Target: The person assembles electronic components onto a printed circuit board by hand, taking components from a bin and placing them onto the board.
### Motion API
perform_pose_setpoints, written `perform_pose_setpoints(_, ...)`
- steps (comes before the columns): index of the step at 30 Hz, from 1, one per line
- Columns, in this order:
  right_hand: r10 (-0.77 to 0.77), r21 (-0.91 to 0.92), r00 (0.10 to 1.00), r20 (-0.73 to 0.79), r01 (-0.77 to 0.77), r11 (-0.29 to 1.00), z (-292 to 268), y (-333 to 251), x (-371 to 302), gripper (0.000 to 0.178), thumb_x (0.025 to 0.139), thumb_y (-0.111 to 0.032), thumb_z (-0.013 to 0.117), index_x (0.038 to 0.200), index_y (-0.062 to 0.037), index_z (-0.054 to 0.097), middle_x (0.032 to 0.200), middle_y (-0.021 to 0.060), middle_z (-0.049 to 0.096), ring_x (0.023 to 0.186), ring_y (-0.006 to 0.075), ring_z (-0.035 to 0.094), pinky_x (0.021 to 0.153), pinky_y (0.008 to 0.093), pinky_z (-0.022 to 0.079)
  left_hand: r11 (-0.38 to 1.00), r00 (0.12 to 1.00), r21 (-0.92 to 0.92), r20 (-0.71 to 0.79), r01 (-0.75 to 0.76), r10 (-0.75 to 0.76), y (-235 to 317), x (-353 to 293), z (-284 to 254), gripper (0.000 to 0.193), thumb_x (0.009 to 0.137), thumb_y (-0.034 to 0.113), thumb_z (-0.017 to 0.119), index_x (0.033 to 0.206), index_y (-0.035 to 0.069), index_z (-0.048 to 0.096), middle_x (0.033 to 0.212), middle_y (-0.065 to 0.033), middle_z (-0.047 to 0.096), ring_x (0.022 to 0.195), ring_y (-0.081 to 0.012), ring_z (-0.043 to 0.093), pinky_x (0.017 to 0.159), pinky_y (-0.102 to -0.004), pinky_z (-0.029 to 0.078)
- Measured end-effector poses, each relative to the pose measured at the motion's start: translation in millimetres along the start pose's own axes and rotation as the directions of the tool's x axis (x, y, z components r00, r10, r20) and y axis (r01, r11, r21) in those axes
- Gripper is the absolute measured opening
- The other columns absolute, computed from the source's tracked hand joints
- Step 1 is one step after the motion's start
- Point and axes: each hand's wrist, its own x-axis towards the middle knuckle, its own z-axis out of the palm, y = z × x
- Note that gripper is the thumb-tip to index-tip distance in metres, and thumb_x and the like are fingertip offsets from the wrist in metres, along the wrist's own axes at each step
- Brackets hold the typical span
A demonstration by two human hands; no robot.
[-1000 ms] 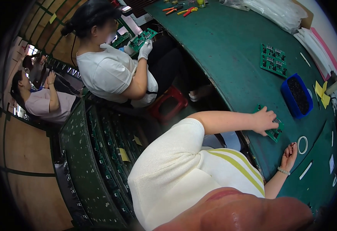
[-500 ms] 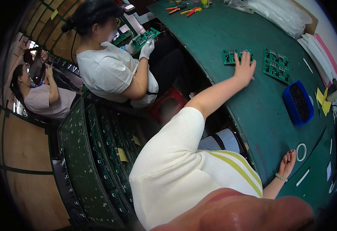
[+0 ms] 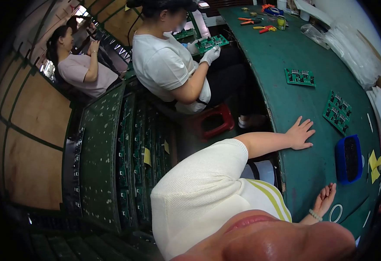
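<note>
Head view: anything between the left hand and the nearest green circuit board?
No. In the head view, only bare green table separates the left hand from the circuit board; they are apart.

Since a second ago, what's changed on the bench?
The left hand carried a green circuit board out across the table, let go and drew back; it now lies flat and empty. The right hand stayed palm up by the white ring; the blue tray did not move.

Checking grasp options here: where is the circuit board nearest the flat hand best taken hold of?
Take the nearer circuit board by its bare edge facing the left hand, coming from that side. It lies flat on the green table, components up, so probably only its thin rim offers a pinch.
</note>
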Motion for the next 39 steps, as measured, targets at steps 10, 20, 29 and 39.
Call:
perform_pose_setpoints(10,0.215,-0.104,0.945,0.246,-0.195,0.975,41,77,16,0.015,0.087,-0.006,0.052,0.100,0.0019,0.053,0.086,0.0079,0.055,0.051,0.0031,0.033,0.039,0.0152,0.025,0.999,1.000,-0.038,-0.013,0.018,-0.019,-2,1,-2,0.057,0.080,0.046,0.051,0.120,0.005,0.046,0.135,-0.0164,0.034,0.131,-0.0286,0.024,0.107,-0.0513,0.011)
perform_pose_setpoints(20,0.245,-0.058,0.950,0.193,-0.238,0.969,50,74,21,0.022,0.091,-0.011,0.050,0.108,0.0033,0.051,0.084,0.0053,0.055,0.053,0.0031,0.034,0.039,0.0151,0.026,1.000,0.999,-0.017,-0.041,0.004,-0.005,0,3,-2,0.053,0.078,0.044,0.054,0.115,0.006,0.050,0.131,-0.0158,0.039,0.129,-0.0284,0.028,0.106,-0.0510,0.014)
perform_pose_setpoints(29,0.305,0.004,0.901,0.308,-0.322,0.947,53,82,22,0.017,0.091,-0.014,0.050,0.101,-0.0001,0.055,0.068,-0.0020,0.047,0.048,0.0033,0.026,0.037,0.0168,0.019,1.000,0.997,-0.011,-0.074,0.013,-0.014,-3,3,3,0.053,0.079,0.044,0.054,0.115,0.006,0.049,0.130,-0.0141,0.041,0.128,-0.0264,0.030,0.107,-0.0494,0.014)
perform_pose_setpoints(39,0.288,0.048,0.883,0.370,-0.328,0.944,56,83,19,0.016,0.090,-0.014,0.052,0.098,-0.0006,0.056,0.063,-0.0033,0.043,0.044,0.0030,0.023,0.036,0.0177,0.018,1.000,0.997,0.003,-0.071,0.011,-0.011,1,2,0,0.051,0.080,0.043,0.053,0.114,0.006,0.048,0.130,-0.0145,0.040,0.127,-0.0270,0.031,0.107,-0.0485,0.016)
